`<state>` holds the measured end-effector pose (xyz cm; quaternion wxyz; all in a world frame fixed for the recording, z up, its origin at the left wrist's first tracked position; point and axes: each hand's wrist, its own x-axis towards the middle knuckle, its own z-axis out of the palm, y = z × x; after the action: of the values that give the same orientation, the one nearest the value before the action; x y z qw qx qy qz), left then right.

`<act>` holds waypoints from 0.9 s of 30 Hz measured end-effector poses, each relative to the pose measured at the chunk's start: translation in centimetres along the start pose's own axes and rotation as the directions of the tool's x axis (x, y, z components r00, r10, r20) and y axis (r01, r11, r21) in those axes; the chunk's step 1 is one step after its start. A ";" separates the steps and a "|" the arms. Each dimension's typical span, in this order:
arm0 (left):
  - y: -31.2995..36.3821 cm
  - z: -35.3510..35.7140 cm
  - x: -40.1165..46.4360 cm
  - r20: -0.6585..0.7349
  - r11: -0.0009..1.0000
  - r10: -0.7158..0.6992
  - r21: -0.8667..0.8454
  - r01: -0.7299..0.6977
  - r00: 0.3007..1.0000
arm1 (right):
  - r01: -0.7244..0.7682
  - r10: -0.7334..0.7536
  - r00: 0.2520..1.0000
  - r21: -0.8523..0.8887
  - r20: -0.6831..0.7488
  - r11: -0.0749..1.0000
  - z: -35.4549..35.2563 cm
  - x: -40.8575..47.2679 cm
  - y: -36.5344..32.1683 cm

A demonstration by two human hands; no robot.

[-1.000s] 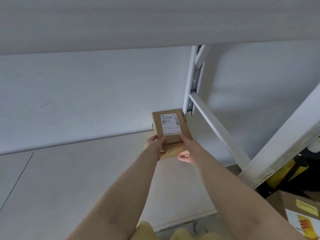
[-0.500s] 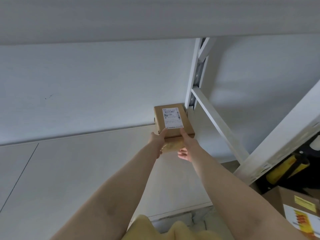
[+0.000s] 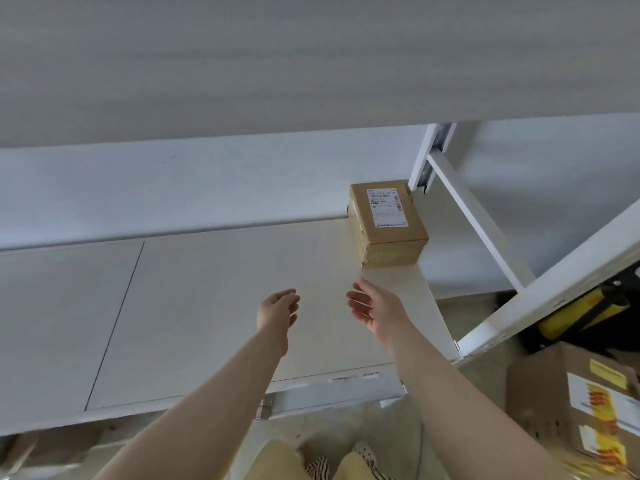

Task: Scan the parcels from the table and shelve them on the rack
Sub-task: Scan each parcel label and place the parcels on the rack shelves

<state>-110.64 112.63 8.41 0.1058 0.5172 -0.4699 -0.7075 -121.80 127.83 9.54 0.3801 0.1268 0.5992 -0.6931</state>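
Note:
A small brown cardboard parcel [image 3: 388, 221] with a white shipping label on top sits at the back right corner of the white rack shelf [image 3: 207, 306], against the rear wall and next to the rack's upright post. My left hand [image 3: 277, 308] hovers over the shelf in front of the parcel, fingers loosely curled and holding nothing. My right hand [image 3: 375, 306] is beside it, palm turned inward with relaxed fingers, also holding nothing. Both hands are well apart from the parcel.
A higher shelf board [image 3: 311, 64] overhangs the top of the view. White diagonal rack braces [image 3: 485, 230] run along the right side. A larger cardboard box [image 3: 581, 403] with yellow stickers stands on the floor at lower right, and a yellow and black object [image 3: 585, 310] lies behind it.
Both hands have let go of the parcel and pulled back toward me. The parcel now rests alone in the shelf's back right corner.

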 end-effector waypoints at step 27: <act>-11.9 -42.1 -12.3 -0.492 0.742 -0.156 -0.631 -0.227 0.857 | 0.048 0.222 0.820 -0.449 0.528 0.892 30.3 -16.7 26.8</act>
<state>-66.25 103.43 6.01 0.4198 0.6039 -0.1484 -0.6611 -83.80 106.17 7.94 0.5912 -0.1462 0.5939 -0.5257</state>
